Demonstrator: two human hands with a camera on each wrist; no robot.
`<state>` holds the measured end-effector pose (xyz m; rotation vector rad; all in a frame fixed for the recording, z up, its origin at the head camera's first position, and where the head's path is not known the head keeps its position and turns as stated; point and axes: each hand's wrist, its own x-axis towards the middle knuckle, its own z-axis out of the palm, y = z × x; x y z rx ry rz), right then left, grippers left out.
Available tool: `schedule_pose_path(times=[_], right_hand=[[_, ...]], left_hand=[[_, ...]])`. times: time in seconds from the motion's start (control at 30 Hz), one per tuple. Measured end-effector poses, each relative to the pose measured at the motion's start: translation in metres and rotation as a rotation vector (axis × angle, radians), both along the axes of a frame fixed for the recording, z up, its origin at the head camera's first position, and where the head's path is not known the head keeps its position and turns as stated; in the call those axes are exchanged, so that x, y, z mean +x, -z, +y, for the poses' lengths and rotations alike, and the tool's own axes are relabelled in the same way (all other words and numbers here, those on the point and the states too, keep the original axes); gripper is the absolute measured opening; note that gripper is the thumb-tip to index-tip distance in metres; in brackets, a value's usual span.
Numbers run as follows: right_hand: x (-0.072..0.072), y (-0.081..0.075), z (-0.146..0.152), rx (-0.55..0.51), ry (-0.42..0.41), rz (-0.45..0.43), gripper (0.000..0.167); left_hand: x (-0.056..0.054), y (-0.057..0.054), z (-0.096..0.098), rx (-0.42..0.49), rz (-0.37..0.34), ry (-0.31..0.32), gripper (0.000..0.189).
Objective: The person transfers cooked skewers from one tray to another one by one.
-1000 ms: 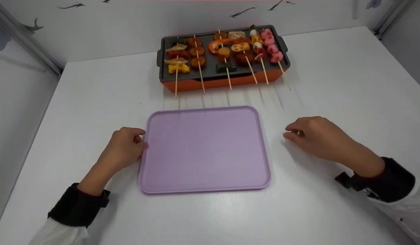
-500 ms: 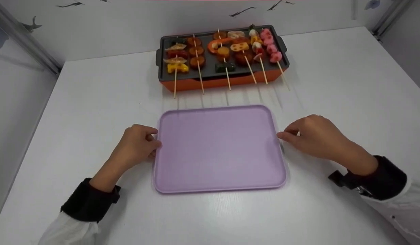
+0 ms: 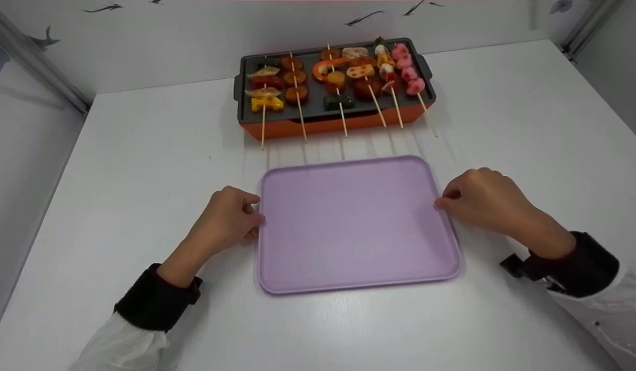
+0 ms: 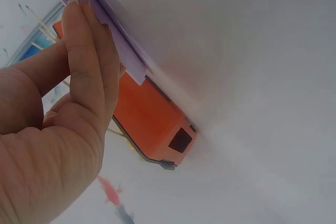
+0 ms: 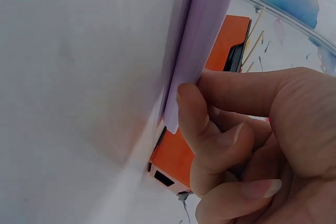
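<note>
A light purple rectangular tray point(image 3: 348, 221) with a raised rim lies on the white table. My left hand point(image 3: 229, 216) pinches its left edge, thumb over the rim. In the left wrist view, the long fingers point(image 4: 86, 51) lie along the tray's side point(image 4: 123, 43). At the opposite edge my right hand point(image 3: 482, 198) grips the rim with its thumb on top. The right wrist view shows the curled fingers point(image 5: 191, 108) against the outer side of the tray point(image 5: 202, 30).
Behind the tray stands an orange grill point(image 3: 318, 125) with a dark plate, bearing several food skewers point(image 3: 296, 93). Their sticks jut over its front edge toward the tray. A white wall point(image 3: 168, 41) with fish drawings rises behind the table point(image 3: 158, 139).
The tray has slid to the right along with my left hand. My right hand, apart from the tray a second ago, now holds its right rim.
</note>
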<state>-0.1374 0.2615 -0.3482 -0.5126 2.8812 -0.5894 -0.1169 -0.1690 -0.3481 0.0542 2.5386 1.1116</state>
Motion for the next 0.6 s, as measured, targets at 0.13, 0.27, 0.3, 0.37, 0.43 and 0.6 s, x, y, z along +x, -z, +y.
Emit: schedule_pose_path(times=[0.13,0.27,0.3,0.37,0.43,0.6], right_hand=[[-0.0026,-0.0005,0.0024,0.002,0.045,-0.015,0.012],[-0.0054,0.0011,0.0041,-0.006,0.052,-0.001,0.013],[-0.0061,0.0015,0.0045,-0.007,0.051,0.003,0.013],[-0.0074,0.0022,0.0054,-0.012,0.048,0.011,0.012],[-0.0083,0.0026,0.0064,-0.014,0.049,0.012,0.012],[-0.0094,0.003,0.0076,-0.013,0.045,0.026,0.011]], left_hand=[[-0.0002,0.0004,0.0041,-0.001,0.007,0.015,0.045],[-0.0008,0.0014,0.006,0.019,-0.002,0.013,0.047],[-0.0011,0.0018,0.006,0.021,-0.001,0.012,0.045],[-0.0019,0.0023,0.0066,0.026,0.003,0.015,0.044],[-0.0032,0.0025,0.0077,0.028,0.013,0.02,0.032],[-0.0064,0.0033,0.0092,0.032,0.041,0.04,0.01]])
